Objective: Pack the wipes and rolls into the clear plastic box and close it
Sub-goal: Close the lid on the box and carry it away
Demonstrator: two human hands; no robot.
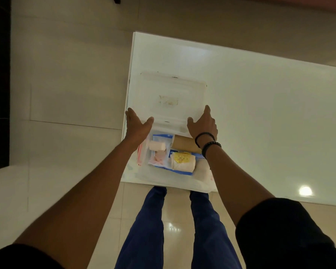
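Observation:
A clear plastic box (144, 172) stands at the near left corner of the white table (260, 113). Its clear lid (171, 98) is swung open behind it, with a scuffed label patch in the middle. My left hand (137, 124) grips the lid's left edge and my right hand (202, 123) grips its right edge. Inside the box lie a brown cardboard roll (182, 145), a white roll with a yellow label (182, 162), a small white roll (157, 146) and a blue-edged wipes pack (159, 164).
The table's left edge runs just beside the box and its near edge lies right under the box's front. Beige floor tiles (66, 94) spread to the left. My legs in blue trousers (149, 230) stand below the table edge.

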